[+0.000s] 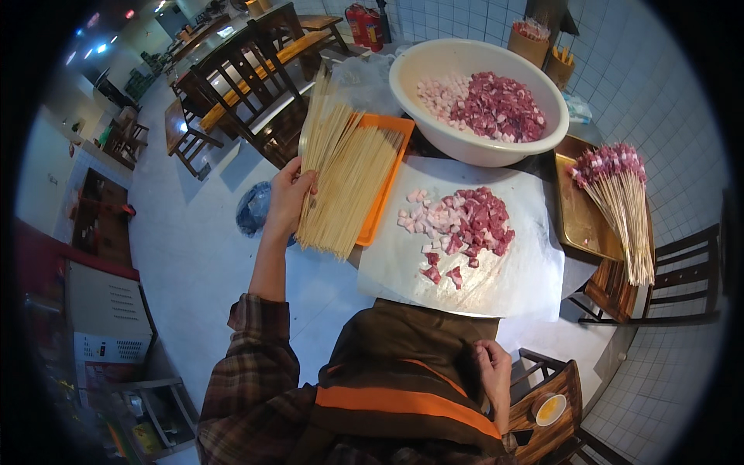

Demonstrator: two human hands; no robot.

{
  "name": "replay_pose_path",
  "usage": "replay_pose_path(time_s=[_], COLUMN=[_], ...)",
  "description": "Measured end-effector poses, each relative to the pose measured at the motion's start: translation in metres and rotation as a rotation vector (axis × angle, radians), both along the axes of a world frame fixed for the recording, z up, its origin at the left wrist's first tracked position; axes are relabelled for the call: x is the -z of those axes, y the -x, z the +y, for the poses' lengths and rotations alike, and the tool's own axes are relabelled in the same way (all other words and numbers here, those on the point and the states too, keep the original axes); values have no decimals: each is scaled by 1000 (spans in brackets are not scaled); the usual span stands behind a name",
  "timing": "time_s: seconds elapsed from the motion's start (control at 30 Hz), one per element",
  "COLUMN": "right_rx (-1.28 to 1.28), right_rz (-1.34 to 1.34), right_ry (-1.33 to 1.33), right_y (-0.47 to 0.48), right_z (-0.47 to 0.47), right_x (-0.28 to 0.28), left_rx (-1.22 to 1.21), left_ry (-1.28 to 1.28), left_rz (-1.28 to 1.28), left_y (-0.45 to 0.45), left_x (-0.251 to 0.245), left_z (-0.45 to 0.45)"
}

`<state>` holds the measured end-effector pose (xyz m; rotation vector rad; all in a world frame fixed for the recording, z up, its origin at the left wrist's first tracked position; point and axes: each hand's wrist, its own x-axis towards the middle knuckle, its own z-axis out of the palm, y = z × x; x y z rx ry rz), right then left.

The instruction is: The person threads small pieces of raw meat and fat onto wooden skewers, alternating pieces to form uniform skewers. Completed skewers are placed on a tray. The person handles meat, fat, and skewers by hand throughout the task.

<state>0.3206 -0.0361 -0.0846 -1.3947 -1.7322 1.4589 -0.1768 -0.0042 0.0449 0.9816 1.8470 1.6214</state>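
Observation:
My left hand (289, 195) is at the left edge of a thick pile of wooden skewers (349, 186) lying over an orange plastic tray (381, 215); its thumb rests on the outer skewers. My right hand (494, 365) hangs low near my apron, its fingers curled; whether it holds anything does not show. Cubes of pale fat (430, 218) and pieces of red meat (479, 218) lie heaped on a white sheet (535, 244). Behind them, a large white basin (482, 154) contains more fat and meat. Loaded meat skewers (619, 197) are fanned over a metal tray (581, 224) at right.
Skewer-filled containers (529, 46) stand behind the basin, beside a tiled wall. Clear plastic bags (363, 75) lie behind the orange tray. A wooden stool (558, 389) at lower right bears a bowl (549, 410). Red fire extinguishers (365, 26) and wooden benches stand farther back.

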Motion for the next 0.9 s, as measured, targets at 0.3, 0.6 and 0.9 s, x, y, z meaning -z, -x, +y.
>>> replay_pose_path(time_s=[0.3, 0.6, 0.9], right_rx=[42, 64, -86], right_rz=[477, 930, 623], right_ry=[186, 315, 362], right_y=[36, 57, 51], right_z=[35, 67, 22], right_x=[-73, -98, -106], left_rx=[589, 888, 1152], left_ry=[-261, 239, 316], left_rz=[-681, -876, -1008], left_y=[-166, -294, -273], left_x=[7, 72, 96], left_z=[-26, -63, -93])
